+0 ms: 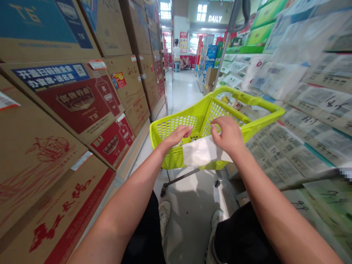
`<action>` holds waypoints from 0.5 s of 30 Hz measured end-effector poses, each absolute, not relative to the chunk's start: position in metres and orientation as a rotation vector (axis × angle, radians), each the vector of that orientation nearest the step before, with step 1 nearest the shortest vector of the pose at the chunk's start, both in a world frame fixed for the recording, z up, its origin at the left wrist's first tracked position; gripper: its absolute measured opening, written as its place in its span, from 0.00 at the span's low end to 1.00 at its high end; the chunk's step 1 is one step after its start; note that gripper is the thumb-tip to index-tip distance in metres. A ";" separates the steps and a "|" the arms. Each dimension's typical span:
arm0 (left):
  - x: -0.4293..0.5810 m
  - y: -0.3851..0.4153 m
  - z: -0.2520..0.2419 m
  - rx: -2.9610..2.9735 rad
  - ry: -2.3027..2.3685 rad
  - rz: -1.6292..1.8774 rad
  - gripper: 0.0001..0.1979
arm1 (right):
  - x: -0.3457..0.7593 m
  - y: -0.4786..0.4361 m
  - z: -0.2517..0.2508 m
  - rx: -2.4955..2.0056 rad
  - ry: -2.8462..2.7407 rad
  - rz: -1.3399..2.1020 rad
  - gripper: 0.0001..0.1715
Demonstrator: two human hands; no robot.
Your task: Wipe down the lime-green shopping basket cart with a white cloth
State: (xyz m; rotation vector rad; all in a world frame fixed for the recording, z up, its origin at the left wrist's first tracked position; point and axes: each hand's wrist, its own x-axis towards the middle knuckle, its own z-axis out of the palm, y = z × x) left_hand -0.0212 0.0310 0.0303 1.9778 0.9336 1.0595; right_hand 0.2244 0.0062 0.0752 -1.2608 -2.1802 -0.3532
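Both hands are held over the near side of a lime-green shopping cart (pixel 180 121), which stands sideways in front of me. My left hand (pixel 179 135) is closed, fingers curled inward, above the basket's near edge; whatever may be inside the fist is hidden. My right hand (pixel 228 134) is bent over the same edge farther right, its thumb and forefinger apart with a gap between them. Below and between the hands, a white sheet-like piece (pixel 200 151) covers part of the basket's near side. Whether it is fixed there or loose, I cannot tell.
Stacked cardboard boxes (pixel 79 99) form the left side of the narrow aisle. Packaged goods with handwritten prices (pixel 299 128) line the right, close to the cart. A grey metal pole (pixel 224 51) rises behind the cart. A person (pixel 176 51) is far down the aisle.
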 end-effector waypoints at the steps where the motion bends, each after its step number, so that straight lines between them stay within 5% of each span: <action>1: -0.020 0.034 0.028 1.961 1.019 1.098 0.28 | 0.213 0.000 0.070 -1.274 -2.275 -0.332 0.22; 10: -0.027 0.026 0.033 2.193 1.407 0.821 0.30 | 0.204 0.002 0.033 -1.354 -2.472 -0.470 0.32; 15: -0.049 -0.001 0.044 2.313 1.431 0.140 0.31 | 0.265 0.040 0.040 -1.504 -2.211 -0.582 0.25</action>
